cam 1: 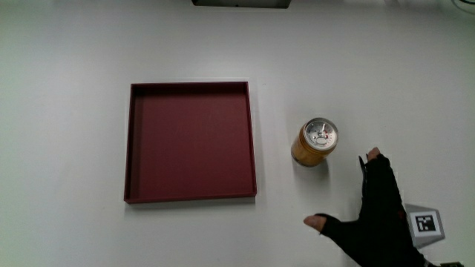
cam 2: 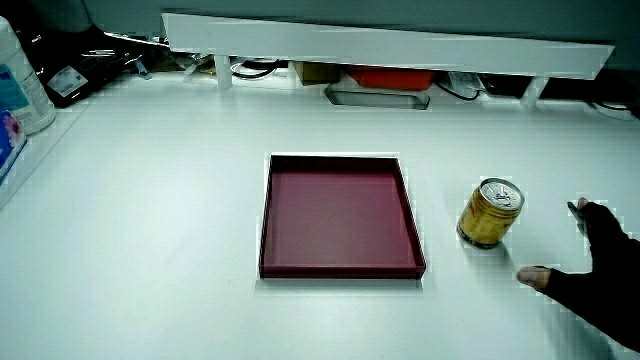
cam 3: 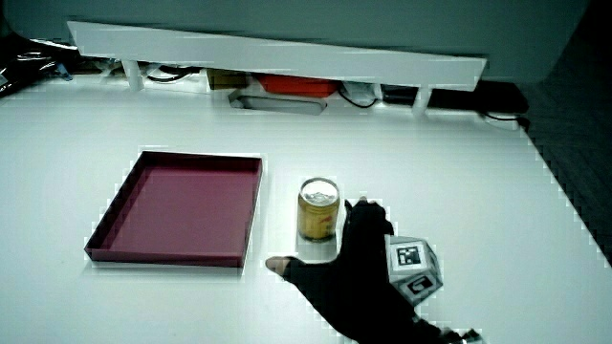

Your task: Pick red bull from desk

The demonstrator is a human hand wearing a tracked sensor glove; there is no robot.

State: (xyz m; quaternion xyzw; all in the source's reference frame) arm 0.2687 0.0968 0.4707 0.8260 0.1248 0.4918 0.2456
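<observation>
Black glove fabric covers the hand (cam 1: 378, 215), which sits nearest the person, low over the white table (cam 1: 67, 111), with the patterned cube (cam 1: 424, 225) on its back. The fingers are spread wide and hold nothing: the thumb (cam 1: 318, 221) juts out sideways while the forefinger (cam 1: 372, 157) stretches forward, and bare table shows in the wide gap between them. Just ahead of that gap, a little farther from the person than the thumb, the gold can (cam 1: 317, 142) stands upright on the table with its silver pull-tab lid facing up. In the main view the can stands apart from both fingertips, with a strip of bare table around it on every side; in a side view the can (cam 3: 318, 220) appears just beside the forefinger, and whether they touch there cannot be told. Beside the can, on the thumb's side of the hand, lies a shallow dark red square tray (cam 1: 130, 141) with nothing in it, its low rim standing clear of the can with a band of white table between them. In both side views the tray (cam 2: 266, 215) lies flat and square to the table's edge. Farthest from the hand, the low white partition (cam 2: 390, 45) runs along the table's end, with wide open surface between it and the can.
</observation>
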